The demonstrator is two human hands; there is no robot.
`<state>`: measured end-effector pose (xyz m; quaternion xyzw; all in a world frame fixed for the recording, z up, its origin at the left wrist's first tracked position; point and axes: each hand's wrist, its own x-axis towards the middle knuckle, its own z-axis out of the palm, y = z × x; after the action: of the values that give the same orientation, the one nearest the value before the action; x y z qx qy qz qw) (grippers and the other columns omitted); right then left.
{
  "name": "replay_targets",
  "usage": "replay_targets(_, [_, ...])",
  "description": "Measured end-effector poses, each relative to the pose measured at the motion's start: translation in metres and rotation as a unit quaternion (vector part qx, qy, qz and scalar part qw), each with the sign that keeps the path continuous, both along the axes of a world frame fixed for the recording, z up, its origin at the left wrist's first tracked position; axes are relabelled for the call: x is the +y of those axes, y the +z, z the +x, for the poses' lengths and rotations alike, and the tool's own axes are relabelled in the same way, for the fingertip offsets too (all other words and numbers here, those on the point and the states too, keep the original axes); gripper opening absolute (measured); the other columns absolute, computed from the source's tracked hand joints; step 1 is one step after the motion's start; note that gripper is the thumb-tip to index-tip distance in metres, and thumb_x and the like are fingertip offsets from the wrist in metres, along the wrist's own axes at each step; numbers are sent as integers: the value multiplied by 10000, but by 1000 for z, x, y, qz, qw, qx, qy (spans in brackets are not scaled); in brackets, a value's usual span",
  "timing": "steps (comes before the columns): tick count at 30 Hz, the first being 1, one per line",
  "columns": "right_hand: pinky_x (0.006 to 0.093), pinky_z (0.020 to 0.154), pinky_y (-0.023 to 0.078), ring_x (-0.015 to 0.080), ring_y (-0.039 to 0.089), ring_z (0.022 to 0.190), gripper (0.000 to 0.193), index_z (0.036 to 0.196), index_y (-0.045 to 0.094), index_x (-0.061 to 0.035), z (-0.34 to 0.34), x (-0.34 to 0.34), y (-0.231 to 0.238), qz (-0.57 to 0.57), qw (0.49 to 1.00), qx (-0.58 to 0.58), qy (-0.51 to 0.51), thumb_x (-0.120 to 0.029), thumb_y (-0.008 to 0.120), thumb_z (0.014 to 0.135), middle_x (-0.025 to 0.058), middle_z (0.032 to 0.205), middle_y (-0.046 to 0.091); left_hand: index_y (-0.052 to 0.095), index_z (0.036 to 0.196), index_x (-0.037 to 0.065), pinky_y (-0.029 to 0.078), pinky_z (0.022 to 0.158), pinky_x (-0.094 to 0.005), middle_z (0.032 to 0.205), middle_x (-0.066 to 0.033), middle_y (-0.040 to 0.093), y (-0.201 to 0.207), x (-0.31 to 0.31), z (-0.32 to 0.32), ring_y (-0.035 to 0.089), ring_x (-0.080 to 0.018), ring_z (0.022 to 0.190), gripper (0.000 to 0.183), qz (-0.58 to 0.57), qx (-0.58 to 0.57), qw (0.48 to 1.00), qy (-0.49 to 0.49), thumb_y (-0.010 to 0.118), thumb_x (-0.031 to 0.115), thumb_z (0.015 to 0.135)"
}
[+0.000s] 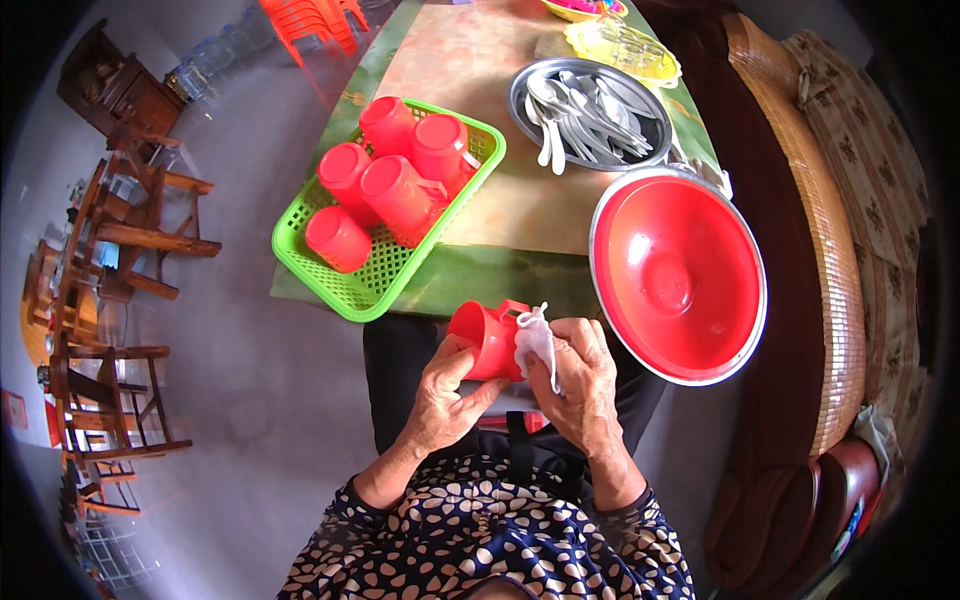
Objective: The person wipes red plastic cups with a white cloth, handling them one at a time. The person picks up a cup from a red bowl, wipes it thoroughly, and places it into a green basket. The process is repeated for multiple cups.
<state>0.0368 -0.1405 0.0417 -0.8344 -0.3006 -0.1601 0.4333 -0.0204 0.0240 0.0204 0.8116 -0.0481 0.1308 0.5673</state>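
Note:
A red plastic mug [487, 340] is held over my lap, its handle turned toward the table. My left hand [445, 400] is closed around the mug's left side and bottom edge. In my right hand [582, 385] a white cloth [537, 345] is pinched and pressed against the mug's right side, close to the handle. Just beyond my hands, a green plastic basket [290, 240] sits on the table's left part. Several red mugs [392, 190] stand in it, bottoms up.
A red basin [690, 230] with a pale rim leans over the table's right front edge. Behind it lies a metal bowl [518, 100] of spoons [585, 120]. A yellow basket [610, 50] stands farther back. Wooden chairs [140, 240] are at left, a woven-covered bench [825, 250] at right.

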Motion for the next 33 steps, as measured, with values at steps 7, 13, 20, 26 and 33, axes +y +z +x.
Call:
replay_targets(7, [341, 690, 476, 246, 577, 801, 205, 946, 656, -1, 11, -16, 9, 141, 965, 218, 40, -69, 698, 757, 135, 935, 575, 641, 1080, 44, 471, 866, -329, 1084, -117, 595, 1, 3, 2, 601, -250, 970, 377, -29, -19, 996, -78, 746, -3, 721])
replay_targets(13, [346, 675, 471, 270, 579, 781, 185, 896, 625, 13, 10, -11, 0, 166, 953, 247, 49, -60, 702, 744, 132, 896, 580, 607, 1089, 12, 463, 876, -327, 1077, -104, 604, -6, 4, 3, 601, -234, 991, 379, 24, -67, 997, -32, 747, 41, 737])
replay_targets(20, [365, 634, 466, 283, 540, 733, 268, 887, 619, 8, 0, 4, -11, 57, 997, -60, -10, 21, 686, 628, 118, 885, 556, 583, 1130, 3, 474, 770, -241, 1020, -40, 626, 1, -2, 5, 595, -109, 856, 299, -35, 20, 999, -13, 674, 70, 853])
replay_targets(26, [301, 667, 494, 206, 611, 725, 220, 892, 642, 11, -3, -22, 9, 249, 936, 247, 40, -15, 747, 701, 95, 883, 603, 584, 1117, 12, 446, 872, -302, 1071, -114, 571, 3, 9, 0, 578, -244, 957, 307, -104, 52, 992, -55, 655, 11, 818])
replay_targets(33, [392, 844, 443, 299, 508, 985, 475, 1085, 651, -89, 16, 6, 26, 28, 994, 17, 107, -82, 779, 628, 86, 1092, 575, 585, 1032, -3, 441, 875, -346, 1037, -127, 549, 8, 6, 2, 528, -284, 987, 327, -4, 2, 997, -77, 616, -85, 717])
